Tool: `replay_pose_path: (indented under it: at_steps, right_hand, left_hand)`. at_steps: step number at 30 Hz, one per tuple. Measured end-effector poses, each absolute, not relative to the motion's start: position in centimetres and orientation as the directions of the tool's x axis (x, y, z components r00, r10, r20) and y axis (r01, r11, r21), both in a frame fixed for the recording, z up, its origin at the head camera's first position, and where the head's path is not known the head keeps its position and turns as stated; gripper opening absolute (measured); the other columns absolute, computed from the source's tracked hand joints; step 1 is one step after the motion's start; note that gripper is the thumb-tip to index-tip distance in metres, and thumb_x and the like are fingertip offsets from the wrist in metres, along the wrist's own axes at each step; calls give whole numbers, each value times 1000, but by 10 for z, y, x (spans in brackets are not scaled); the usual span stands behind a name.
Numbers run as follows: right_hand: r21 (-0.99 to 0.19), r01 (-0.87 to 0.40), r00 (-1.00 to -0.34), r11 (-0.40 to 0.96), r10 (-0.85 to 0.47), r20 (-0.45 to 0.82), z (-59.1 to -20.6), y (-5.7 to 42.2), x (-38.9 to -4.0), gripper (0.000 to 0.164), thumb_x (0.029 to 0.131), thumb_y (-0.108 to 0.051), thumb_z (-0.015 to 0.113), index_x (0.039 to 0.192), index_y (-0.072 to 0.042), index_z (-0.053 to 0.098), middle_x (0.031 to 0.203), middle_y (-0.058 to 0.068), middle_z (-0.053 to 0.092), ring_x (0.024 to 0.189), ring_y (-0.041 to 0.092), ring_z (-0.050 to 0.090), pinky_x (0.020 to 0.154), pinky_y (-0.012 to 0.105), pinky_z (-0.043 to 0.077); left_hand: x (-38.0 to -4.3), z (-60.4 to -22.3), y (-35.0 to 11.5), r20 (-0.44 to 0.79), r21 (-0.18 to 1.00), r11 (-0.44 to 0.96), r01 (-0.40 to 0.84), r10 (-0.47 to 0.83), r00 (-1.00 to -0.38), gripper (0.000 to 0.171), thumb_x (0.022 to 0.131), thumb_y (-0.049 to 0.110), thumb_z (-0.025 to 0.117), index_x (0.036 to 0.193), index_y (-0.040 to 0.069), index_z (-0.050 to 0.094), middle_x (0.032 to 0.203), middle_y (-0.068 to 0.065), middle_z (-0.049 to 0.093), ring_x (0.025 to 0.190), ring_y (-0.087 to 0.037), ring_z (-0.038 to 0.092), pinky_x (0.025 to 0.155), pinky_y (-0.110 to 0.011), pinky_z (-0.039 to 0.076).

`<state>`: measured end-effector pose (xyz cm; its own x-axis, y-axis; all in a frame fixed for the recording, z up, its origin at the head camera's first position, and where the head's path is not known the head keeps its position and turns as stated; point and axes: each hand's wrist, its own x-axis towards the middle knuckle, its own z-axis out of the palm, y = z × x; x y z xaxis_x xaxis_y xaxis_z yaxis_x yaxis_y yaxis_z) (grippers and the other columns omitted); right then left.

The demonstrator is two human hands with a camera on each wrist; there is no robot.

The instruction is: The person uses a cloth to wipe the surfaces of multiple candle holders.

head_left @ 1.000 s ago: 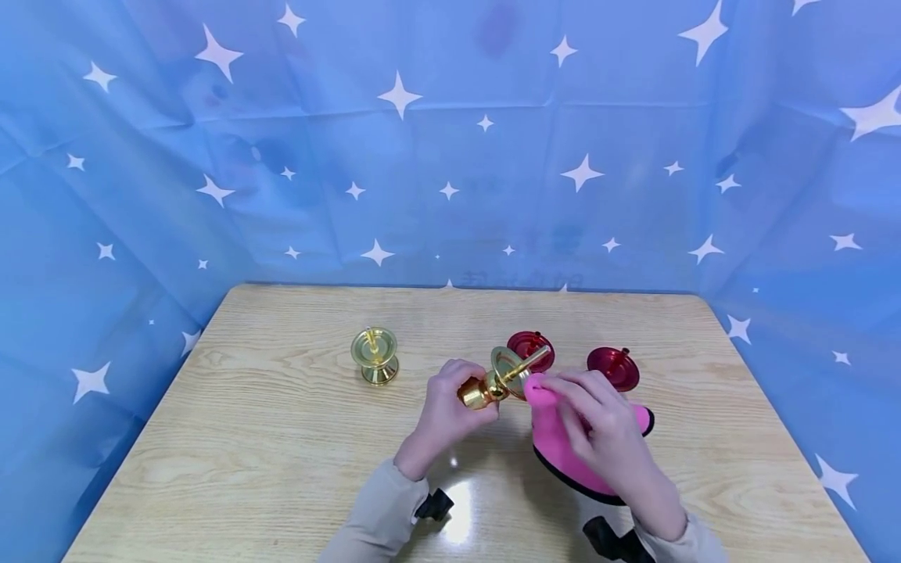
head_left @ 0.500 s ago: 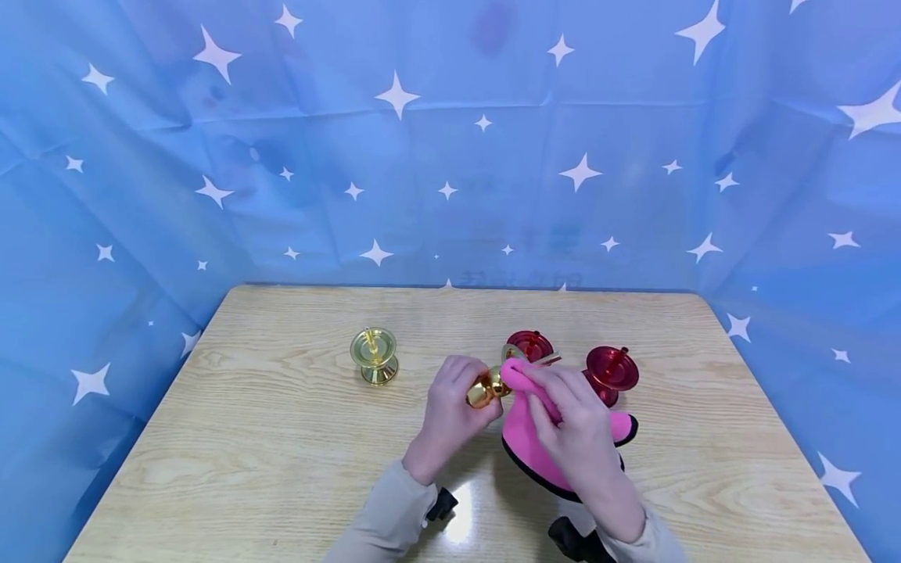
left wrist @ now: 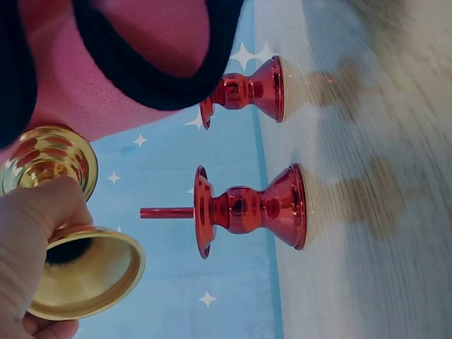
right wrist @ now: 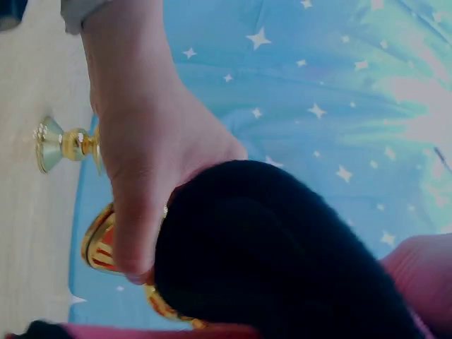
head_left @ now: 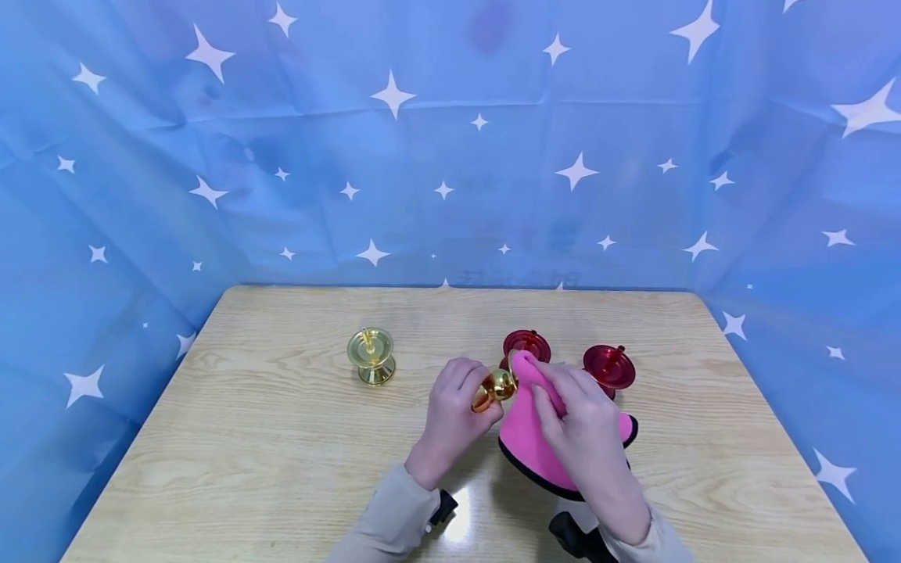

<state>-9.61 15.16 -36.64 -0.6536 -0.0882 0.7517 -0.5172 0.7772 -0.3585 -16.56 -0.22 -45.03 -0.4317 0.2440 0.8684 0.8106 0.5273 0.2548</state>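
Observation:
My left hand (head_left: 450,410) grips a shiny gold candlestick (head_left: 501,383) by its stem and base, holding it tilted above the table. My right hand (head_left: 580,418) pinches a pink cloth (head_left: 524,442) with black edging, pressed over the candlestick's dish. In the head view the cloth hides the spike and most of the dish. The flared, hollow base (left wrist: 106,282) faces the camera in the left wrist view, with the cloth (left wrist: 134,106) hanging over the dish. Black trim (right wrist: 261,247) blocks much of the right wrist view.
Two red candlesticks (head_left: 526,342) (head_left: 609,367) stand upright just behind the hands, towards the right. Farther left a second gold candlestick (head_left: 371,356) stands on the wooden table (head_left: 246,438). Behind the table hangs a blue star-patterned curtain (head_left: 422,172).
My right hand has moved left with the cloth, which now covers the candlestick's spike and dish. The left hand, still holding the candlestick, has shifted slightly right.

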Motion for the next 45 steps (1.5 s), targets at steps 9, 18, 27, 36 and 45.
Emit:
replay_pose_path:
  at_steps: [9, 18, 27, 36, 45]
  right_hand:
    - [-296, -510, -683, 808, -170, 711, -364, 148, -98, 32, 71, 8, 70, 102, 0, 69, 82, 9, 62, 66, 15, 56, 51, 27, 48]
    - [-286, -571, -675, 769, -241, 697, -371, 162, -98, 36, 65, 9, 74, 99, -4, 71, 87, 6, 64, 77, 17, 60, 58, 25, 49]
    - [-322, -680, -648, 658, -335, 684, -379, 186, -112, 33, 96, -31, 51, 94, -5, 71, 89, 5, 64, 79, 16, 58, 62, 17, 46]
    - [-337, -787, -571, 516, -403, 715, -388, 201, -129, 34, 97, -31, 49, 88, -7, 71, 88, 4, 61, 70, 10, 48, 56, 14, 38]
    - [-352, -801, -558, 484, -390, 733, -393, 207, -139, 23, 94, -18, 52, 92, -5, 71, 92, 7, 63, 74, 10, 49, 55, 13, 36]
  left_hand:
    - [-165, -449, -3, 883, 233, 540, 809, 231, -408, 28, 56, 6, 71, 83, 2, 62, 83, -6, 60, 81, -21, 57, 79, -27, 49]
    - [-163, -449, -8, 842, 402, 427, 810, 176, -511, 29, 58, 7, 72, 86, 4, 61, 86, -5, 60, 84, -20, 55, 80, -26, 48]
    - [-164, -450, -11, 804, 495, 304, 814, 193, -562, 29, 58, 4, 71, 84, 6, 61, 85, -4, 61, 83, -19, 55, 76, -24, 49]
    - [-168, -447, -22, 793, 498, 181, 848, 300, -530, 34, 56, -1, 73, 87, 4, 62, 85, -5, 63, 83, -20, 56, 77, -22, 48]
    - [-166, -444, -26, 738, 540, 123, 833, 406, -539, 34, 57, 0, 75, 88, 5, 63, 89, -6, 64, 84, -18, 57, 74, -18, 48]
